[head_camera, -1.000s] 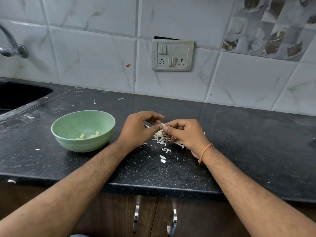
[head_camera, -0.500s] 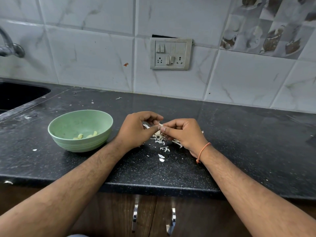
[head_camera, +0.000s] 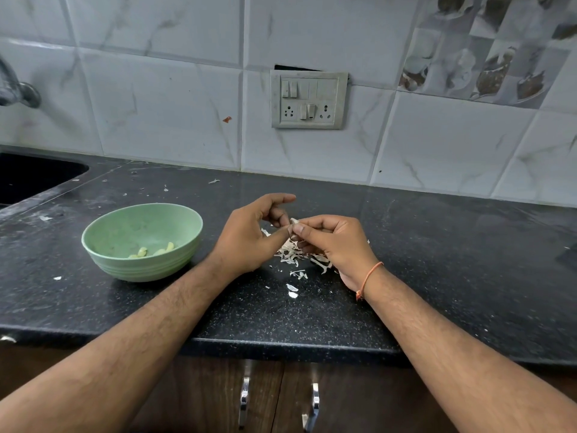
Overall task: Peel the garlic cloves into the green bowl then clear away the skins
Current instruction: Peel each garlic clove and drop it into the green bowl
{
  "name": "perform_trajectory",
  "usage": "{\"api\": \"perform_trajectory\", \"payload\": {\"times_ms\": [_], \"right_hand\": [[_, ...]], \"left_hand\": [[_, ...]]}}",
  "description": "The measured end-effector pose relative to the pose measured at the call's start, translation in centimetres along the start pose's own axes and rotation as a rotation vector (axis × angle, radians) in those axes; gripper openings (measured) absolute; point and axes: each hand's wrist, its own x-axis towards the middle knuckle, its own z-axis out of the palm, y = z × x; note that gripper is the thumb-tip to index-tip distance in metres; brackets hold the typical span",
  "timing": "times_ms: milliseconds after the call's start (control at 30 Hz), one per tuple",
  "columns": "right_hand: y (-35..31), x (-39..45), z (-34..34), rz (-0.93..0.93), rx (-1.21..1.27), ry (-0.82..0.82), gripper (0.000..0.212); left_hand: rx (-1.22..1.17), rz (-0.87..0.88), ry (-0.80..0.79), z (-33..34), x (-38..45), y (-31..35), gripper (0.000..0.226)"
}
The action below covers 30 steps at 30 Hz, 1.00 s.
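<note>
Peeled cloves (head_camera: 152,252) in green bowl (head_camera: 103,232)

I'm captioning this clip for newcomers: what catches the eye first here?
Two hands meet mid-counter: the left hand and right hand pinch a garlic clove above a pile of white skins. To their left stands the green bowl, a few peeled cloves inside.

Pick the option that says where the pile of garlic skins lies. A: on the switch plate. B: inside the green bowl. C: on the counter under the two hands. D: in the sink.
C: the garlic skins lie heaped on the black counter, below the left hand and right hand, apart from the green bowl.
</note>
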Motion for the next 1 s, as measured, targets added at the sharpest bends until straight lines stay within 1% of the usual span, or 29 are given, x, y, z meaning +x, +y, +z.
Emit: {"api": "perform_trajectory", "payload": {"times_ms": [67, 167, 233, 333, 400, 500, 567, 600, 800, 900, 1000], "right_hand": [[-0.02, 0.29, -0.07, 0.037, 0.061, 0.018, 0.009], [-0.15, 0.60, -0.19, 0.095, 0.155, 0.032, 0.008], [-0.22, 0.63, -0.29, 0.114, 0.202, 0.037, 0.009], [-0.22, 0.64, -0.46, 0.111, 0.204, 0.038, 0.014], [-0.13, 0.68, -0.45, 0.104, 0.161, 0.037, 0.016], [0.03, 0.69, -0.35, 0.072, 0.041, 0.043, 0.013], [0.07, 0.63, -0.26, 0.037, -0.064, 0.050, 0.008], [0.05, 0.58, -0.23, 0.018, -0.118, 0.051, 0.007], [0.01, 0.37, -0.24, -0.076, -0.298, 0.043, 0.004], [0.26, 0.39, -0.22, -0.104, -0.384, 0.042, 0.006], [0.44, 0.47, -0.30, -0.104, -0.417, 0.030, 0.007]], "left_hand": [[-0.035, -0.001, -0.032, 0.05, -0.02, 0.09, 0.060], [-0.017, -0.002, -0.082, 0.15, -0.22, 0.13, 0.065], [0.000, -0.052, -0.093, 0.01, -0.18, -0.07, 0.067], [0.004, -0.115, -0.093, -0.11, -0.07, -0.32, 0.071], [0.010, -0.134, -0.045, -0.15, 0.03, -0.29, 0.061], [0.023, -0.167, 0.047, -0.26, 0.22, -0.10, 0.029], [0.047, -0.148, 0.063, -0.30, 0.26, -0.13, 0.013], [0.067, -0.132, 0.052, -0.30, 0.24, -0.11, 0.009], [0.094, -0.129, 0.036, -0.20, 0.21, -0.05, 0.004], [0.112, -0.128, -0.005, -0.20, 0.18, -0.01, 0.004], [0.099, -0.138, -0.041, -0.16, 0.18, 0.07, 0.006]]}}
